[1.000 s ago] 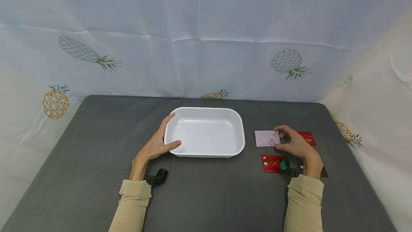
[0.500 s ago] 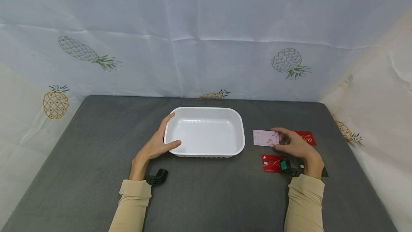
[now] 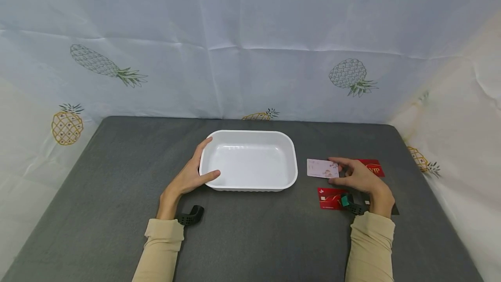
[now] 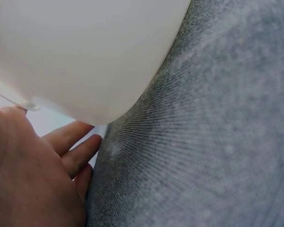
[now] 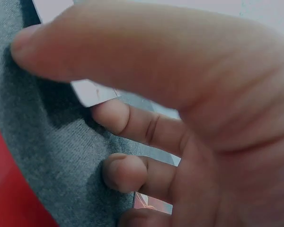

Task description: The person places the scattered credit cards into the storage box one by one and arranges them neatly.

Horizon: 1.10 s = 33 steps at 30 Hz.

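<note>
A white rectangular baking dish [image 3: 250, 162] stands on the grey table. My left hand [image 3: 188, 179] holds its left end, thumb over the front rim and a finger at the back corner. From the left wrist view, several fingers rest along the outside of the dish wall [image 4: 85, 56]. My right hand [image 3: 362, 178] pinches the right end of a pale pink card [image 3: 321, 168] between thumb and fingers, right of the dish. In the right wrist view, the thumb covers much of the card [image 5: 92, 94]. Whether the card is fully off the table, I cannot tell.
A red card [image 3: 330, 198] lies below the pink one, partly under the right wrist's strap. Another red card [image 3: 374, 168] lettered VIP is half hidden behind the right hand. A dark card [image 3: 395, 209] shows beside the wrist. Pineapple-printed cloth [image 3: 219, 77] hangs behind the table.
The right hand has shifted slightly left with the pink card, bringing the card a little nearer to the dish. The left hand and the dish have stayed in place.
</note>
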Tool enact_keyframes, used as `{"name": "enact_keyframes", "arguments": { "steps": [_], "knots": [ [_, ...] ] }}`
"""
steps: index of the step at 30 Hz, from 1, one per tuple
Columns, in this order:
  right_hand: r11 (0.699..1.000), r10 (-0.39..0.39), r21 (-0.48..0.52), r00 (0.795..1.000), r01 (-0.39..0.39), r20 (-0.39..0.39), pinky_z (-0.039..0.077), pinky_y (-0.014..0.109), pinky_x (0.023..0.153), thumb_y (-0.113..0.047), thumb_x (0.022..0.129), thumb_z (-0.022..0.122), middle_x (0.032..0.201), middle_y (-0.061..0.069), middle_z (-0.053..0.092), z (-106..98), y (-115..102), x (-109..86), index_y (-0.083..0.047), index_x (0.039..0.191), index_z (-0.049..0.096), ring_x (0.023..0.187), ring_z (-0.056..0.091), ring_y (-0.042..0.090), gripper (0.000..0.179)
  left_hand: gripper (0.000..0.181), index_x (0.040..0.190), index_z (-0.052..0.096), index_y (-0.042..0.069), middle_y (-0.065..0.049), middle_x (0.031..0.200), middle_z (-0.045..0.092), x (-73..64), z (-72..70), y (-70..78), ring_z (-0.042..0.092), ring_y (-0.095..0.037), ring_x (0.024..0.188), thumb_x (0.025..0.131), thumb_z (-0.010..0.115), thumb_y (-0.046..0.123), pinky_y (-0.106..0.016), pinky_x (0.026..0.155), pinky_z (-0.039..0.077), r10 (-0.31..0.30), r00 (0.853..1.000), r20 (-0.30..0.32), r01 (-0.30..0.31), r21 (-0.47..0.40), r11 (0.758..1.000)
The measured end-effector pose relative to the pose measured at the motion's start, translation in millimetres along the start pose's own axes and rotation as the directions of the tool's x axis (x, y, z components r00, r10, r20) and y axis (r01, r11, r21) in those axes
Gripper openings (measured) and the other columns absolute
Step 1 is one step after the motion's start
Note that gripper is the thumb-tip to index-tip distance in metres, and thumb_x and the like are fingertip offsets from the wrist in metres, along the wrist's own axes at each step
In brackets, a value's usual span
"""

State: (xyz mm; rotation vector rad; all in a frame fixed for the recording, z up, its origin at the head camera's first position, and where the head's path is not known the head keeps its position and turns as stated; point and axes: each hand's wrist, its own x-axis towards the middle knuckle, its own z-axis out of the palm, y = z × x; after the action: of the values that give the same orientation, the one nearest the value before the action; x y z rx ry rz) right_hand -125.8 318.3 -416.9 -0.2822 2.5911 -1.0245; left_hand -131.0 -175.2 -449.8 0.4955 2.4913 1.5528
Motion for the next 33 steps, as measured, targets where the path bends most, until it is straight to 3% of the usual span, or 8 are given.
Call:
{"name": "enact_keyframes", "arguments": {
  "steps": [8,12,19,24,33],
  "knots": [
    [1.000,0.003,-0.003,1.000,-0.003,-0.020,0.040,0.025,0.058,-0.019,0.089,0.079,0.088,0.007,0.054,-1.7,-0.4,-0.4,0.001,0.145,0.053,0.067,0.048,0.009,0.065,0.100,0.164,0.009,0.030,-0.017,0.169,0.017,-0.9,-0.1,-0.7,0.031,-0.040,0.148,0.088,0.075,0.035,-0.068,0.114,0.029,0.007,1.000,0.000,-0.007,0.005,1.000],
    [0.999,-0.042,-0.015,0.997,0.041,-0.072,0.038,0.025,0.059,-0.017,0.090,0.079,0.083,0.005,0.049,-1.9,-2.2,-0.9,-0.001,0.146,0.054,0.070,0.046,0.008,0.064,0.100,0.164,0.009,0.030,-0.017,0.168,0.018,-1.5,-0.3,-0.8,0.032,-0.041,0.147,0.089,0.075,0.035,-0.068,0.114,0.029,0.010,1.000,0.003,-0.010,0.001,1.000],
    [0.982,-0.185,0.003,0.959,0.190,-0.214,0.037,0.024,0.057,-0.007,0.085,0.082,0.087,0.006,0.048,-1.4,-10.0,0.3,0.002,0.140,0.059,0.071,0.044,0.007,0.060,0.100,0.164,0.010,0.030,-0.016,0.169,0.016,0.1,0.1,-2.3,0.030,-0.040,0.149,0.089,0.075,0.035,-0.068,0.115,0.027,0.003,1.000,0.001,-0.003,-0.004,1.000],
    [0.966,-0.251,-0.008,0.929,0.259,-0.271,0.036,0.026,0.056,-0.002,0.083,0.082,0.083,0.005,0.045,-0.5,-11.0,3.1,0.002,0.138,0.061,0.068,0.043,0.008,0.058,0.100,0.164,0.009,0.028,-0.017,0.169,0.016,1.5,-0.7,-2.6,0.030,-0.042,0.149,0.089,0.074,0.037,-0.069,0.115,0.027,0.016,1.000,-0.001,-0.016,0.009,1.000],
    [0.959,-0.275,-0.009,0.920,0.284,-0.280,0.040,0.024,0.061,-0.006,0.085,0.082,0.087,0.005,0.047,1.9,-24.9,6.2,-0.001,0.139,0.061,0.072,0.045,0.012,0.059,0.099,0.164,0.010,0.031,-0.015,0.168,0.020,0.4,0.9,-0.6,0.033,-0.039,0.147,0.089,0.074,0.034,-0.066,0.114,0.029,0.010,1.000,0.000,-0.010,-0.006,1.000]
  ]
}}
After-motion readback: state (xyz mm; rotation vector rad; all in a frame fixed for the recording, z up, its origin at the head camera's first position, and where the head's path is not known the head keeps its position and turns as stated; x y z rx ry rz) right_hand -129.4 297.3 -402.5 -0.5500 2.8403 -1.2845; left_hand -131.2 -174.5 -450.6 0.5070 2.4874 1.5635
